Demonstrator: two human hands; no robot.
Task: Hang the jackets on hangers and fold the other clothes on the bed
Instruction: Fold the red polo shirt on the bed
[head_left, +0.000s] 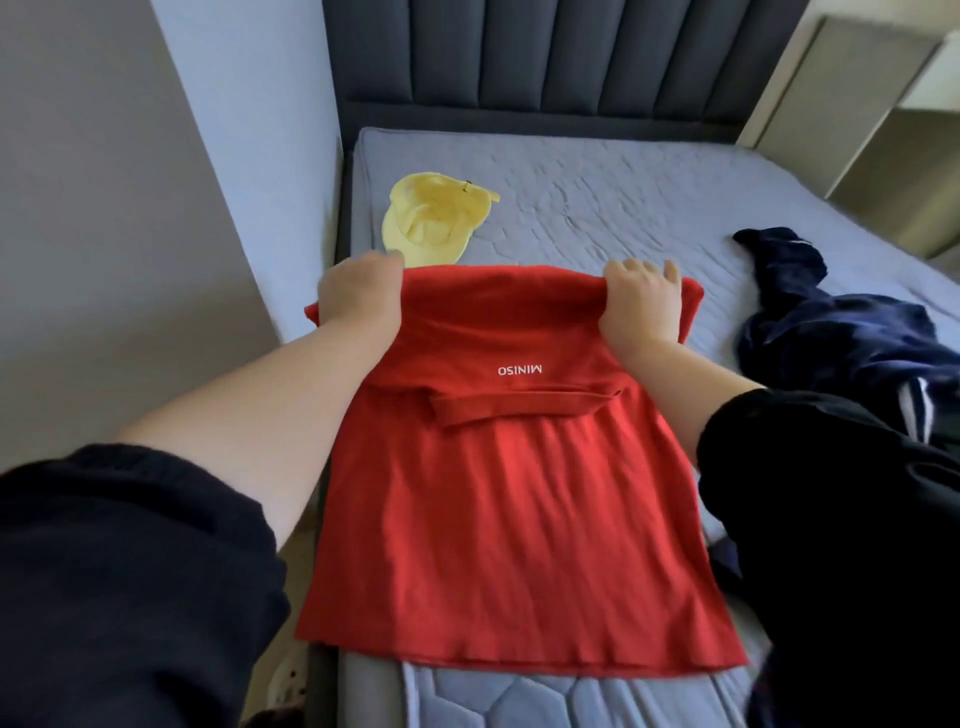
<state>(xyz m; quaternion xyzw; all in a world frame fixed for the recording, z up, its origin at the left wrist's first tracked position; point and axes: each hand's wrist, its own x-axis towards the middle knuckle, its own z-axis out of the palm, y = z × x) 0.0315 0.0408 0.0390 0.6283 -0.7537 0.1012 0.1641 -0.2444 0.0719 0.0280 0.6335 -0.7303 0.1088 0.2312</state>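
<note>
A red polo shirt (498, 519) with white MINISO lettering lies on the bed (597, 208), its collar end turned over toward me. My left hand (358, 296) grips the far left corner of that turned-over part. My right hand (644, 301) grips the far right corner, fingers curled over the edge. A dark navy jacket (831, 343) with white stripes lies crumpled on the bed to the right of the shirt.
A yellow cap (436, 215) lies upside down on the mattress just beyond the shirt. A dark padded headboard (545, 57) stands at the far end. A grey wall (130, 208) runs along the left side, and a pale cabinet (883, 130) stands at the right.
</note>
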